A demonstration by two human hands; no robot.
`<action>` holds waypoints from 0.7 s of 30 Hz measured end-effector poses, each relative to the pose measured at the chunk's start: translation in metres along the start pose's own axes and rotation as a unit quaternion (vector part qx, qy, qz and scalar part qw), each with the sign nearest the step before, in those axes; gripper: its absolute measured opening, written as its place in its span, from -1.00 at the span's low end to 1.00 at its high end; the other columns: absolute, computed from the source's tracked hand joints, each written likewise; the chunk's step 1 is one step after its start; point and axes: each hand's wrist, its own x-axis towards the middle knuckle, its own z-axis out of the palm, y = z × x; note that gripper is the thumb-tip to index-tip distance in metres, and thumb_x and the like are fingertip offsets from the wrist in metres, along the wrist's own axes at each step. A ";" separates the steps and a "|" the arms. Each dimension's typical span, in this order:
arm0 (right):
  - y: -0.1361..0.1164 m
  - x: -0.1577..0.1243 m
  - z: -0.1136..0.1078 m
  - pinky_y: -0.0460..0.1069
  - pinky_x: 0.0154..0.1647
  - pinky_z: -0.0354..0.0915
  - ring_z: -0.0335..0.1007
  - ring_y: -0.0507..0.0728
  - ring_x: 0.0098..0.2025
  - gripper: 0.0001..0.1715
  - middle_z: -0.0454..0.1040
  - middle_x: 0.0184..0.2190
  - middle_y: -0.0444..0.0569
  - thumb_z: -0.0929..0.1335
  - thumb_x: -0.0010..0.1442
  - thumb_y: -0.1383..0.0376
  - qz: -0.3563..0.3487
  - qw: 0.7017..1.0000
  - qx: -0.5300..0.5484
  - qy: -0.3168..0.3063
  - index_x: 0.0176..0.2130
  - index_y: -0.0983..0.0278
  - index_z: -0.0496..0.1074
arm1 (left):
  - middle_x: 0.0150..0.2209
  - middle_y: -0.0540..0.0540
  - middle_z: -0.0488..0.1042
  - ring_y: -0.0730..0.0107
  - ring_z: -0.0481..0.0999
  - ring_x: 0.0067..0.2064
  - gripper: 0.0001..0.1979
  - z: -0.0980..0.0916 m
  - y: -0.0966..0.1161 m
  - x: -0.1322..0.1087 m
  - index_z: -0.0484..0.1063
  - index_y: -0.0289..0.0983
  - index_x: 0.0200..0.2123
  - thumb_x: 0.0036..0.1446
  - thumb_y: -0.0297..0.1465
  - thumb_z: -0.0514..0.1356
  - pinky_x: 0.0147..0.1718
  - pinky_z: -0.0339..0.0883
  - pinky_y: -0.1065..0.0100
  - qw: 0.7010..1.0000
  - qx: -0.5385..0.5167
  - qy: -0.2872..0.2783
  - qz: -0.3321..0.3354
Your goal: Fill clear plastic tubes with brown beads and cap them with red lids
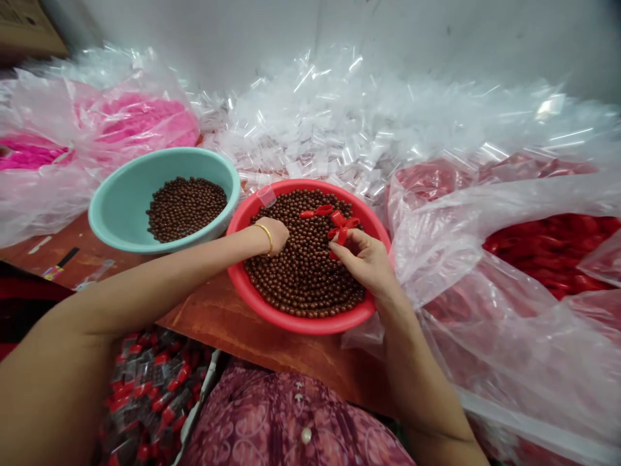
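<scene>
A red basin (310, 323) holds a wide bed of small round brown balls (310, 278). My left hand (275, 235), with a gold bangle at the wrist, is closed low over the balls at the basin's left side; its fingertips and anything in them are hidden. At the basin's right side, my right hand (366, 259) pinches a red plastic cap (342, 234) between thumb and fingers. More red caps (324, 210) lie on the balls just beyond it. A small clear plastic container (266, 195) rests at the upper left rim.
A turquoise basin (121, 239) with more brown balls stands left. Clear plastic containers (320, 129) are heaped behind. Bags hold pink pieces (140, 120) at left and red pieces (557, 252) at right. Below the table's edge, a box holds red-capped containers (155, 388).
</scene>
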 end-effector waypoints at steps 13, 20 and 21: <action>-0.007 0.002 0.003 0.02 -0.39 0.37 0.36 0.04 -0.50 -0.79 0.40 -0.51 -0.15 0.40 -0.07 0.17 0.055 0.991 0.080 0.090 -0.41 0.23 0.37 | -0.31 -0.02 0.53 0.56 0.48 -0.30 -0.77 0.003 0.022 0.019 0.41 -0.39 -0.23 -0.05 -0.54 0.19 -0.27 0.34 0.53 0.955 -0.297 0.022 0.020; -0.017 -0.004 0.001 0.07 -0.18 0.42 0.40 0.10 -0.20 -0.82 0.44 -0.37 -0.09 0.44 -0.08 0.24 -0.012 0.987 0.107 0.115 -0.46 0.22 0.36 | -0.35 0.02 0.45 0.62 0.45 -0.33 -0.78 -0.001 0.024 -0.013 0.32 -0.38 -0.29 -0.07 -0.66 0.17 -0.17 0.33 0.44 0.714 -0.701 0.008 -0.005; -0.019 -0.006 0.001 0.07 -0.16 0.42 0.39 0.11 -0.15 -0.83 0.45 -0.34 -0.08 0.44 -0.07 0.25 -0.017 0.986 0.116 0.115 -0.46 0.22 0.36 | -0.34 0.01 0.45 0.62 0.45 -0.32 -0.79 0.000 0.025 -0.017 0.33 -0.38 -0.27 -0.04 -0.65 0.17 -0.18 0.34 0.43 0.699 -0.715 -0.002 -0.004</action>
